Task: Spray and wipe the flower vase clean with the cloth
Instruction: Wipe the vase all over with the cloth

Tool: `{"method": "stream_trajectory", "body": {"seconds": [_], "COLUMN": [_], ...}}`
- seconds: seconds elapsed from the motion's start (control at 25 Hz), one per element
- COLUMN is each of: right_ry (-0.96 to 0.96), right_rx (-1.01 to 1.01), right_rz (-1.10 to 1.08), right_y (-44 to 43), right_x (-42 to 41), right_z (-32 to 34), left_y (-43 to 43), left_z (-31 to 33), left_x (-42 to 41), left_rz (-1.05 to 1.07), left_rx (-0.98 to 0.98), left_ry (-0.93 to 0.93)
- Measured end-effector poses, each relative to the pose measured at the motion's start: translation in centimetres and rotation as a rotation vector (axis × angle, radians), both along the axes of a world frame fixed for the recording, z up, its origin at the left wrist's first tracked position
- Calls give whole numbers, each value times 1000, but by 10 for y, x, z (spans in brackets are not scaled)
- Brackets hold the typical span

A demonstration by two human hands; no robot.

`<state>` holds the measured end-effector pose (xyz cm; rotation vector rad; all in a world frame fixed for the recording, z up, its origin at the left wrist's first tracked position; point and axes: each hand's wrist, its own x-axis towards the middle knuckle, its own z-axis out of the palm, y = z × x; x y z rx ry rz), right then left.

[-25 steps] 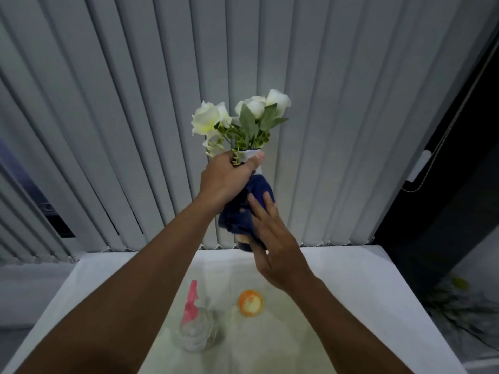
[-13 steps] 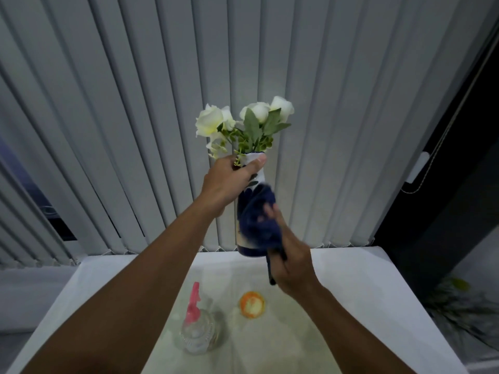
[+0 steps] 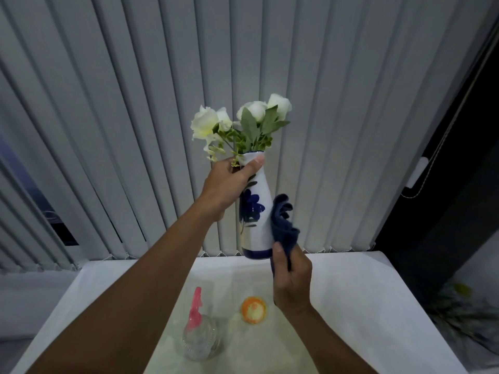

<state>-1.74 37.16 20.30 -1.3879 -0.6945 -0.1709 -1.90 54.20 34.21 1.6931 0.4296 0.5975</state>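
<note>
A person holds a white vase (image 3: 256, 211) with a blue painted flower up in the centre of the frame, in front of pale vertical blinds (image 3: 108, 103), well above a white table (image 3: 351, 292). The left hand (image 3: 225, 187) is wrapped closed around the neck just under the rim, thumb lying across the front, below a bunch of white roses (image 3: 240, 120). The vase stands nearly upright, its long axis leaning slightly so the base sits a little right of the mouth. The right hand (image 3: 291, 276) is curled shut on a bunched dark blue cloth (image 3: 283, 225), which rises from the fist and presses against the vase's lower right side, just above the blue base band. The vase therefore lies up and to the left of the cloth hand, which is the nearer one to the unwiped body; the front face with the flower looks bare and open to a pass along the vase's length. On the table at lower centre stand a clear spray bottle (image 3: 199, 338) with a pink trigger and, just right of it, a small orange object (image 3: 253, 310), both untouched.
</note>
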Motion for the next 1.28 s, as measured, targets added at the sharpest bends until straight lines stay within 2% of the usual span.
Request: {"method": "stream_trajectory", "body": {"seconds": [0.08, 0.16, 0.24, 0.32, 0.52, 0.6, 0.72, 0.88, 0.96, 1.04, 1.12, 1.2, 1.28], "right_ry": [-240, -213, 67, 428, 1095, 1278, 1370, 1329, 1213, 1023, 779, 535, 338], "right_rx": [-98, -147, -110, -46, 116, 195, 348, 435, 452, 318, 80, -123, -210], "right_rz": [-17, 38, 83, 166, 299, 343, 342, 178, 113, -8, -119, -170, -178], "right_y": [6, 13, 16, 15, -2, -4, -2, 7, 12, 14, 13, 11, 11], "right_x": [-2, 7, 17, 28, 14, 7, 5, -6, -12, -12, -6, 4, 13], "right_z": [6, 27, 53, 60, 36, 32, 28, 18, 11, 6, 7, 15, 28], "left_y": [-1, -1, -4, -4, 3, 2, -2, -14, -19, -18, -15, -12, -12], "left_z": [-2, -2, 0, 2, -1, -4, -11, -20, -21, -25, -29, -33, -34], "left_x": [0, 0, -4, -9, -16, -16, -11, -1, 4, 8, 8, 7, 6], "left_rz": [14, -21, -94, -164, -292, -318, -305, -243, -167, -116, -87, -75, -74], "left_rx": [38, 68, 54, 24, -11, -27, -54, -7, 18, 1, 9, 7, 8], "left_ry": [11, 39, 37, 11, -36, -44, -28, 83, 127, 116, 107, 104, 101]}}
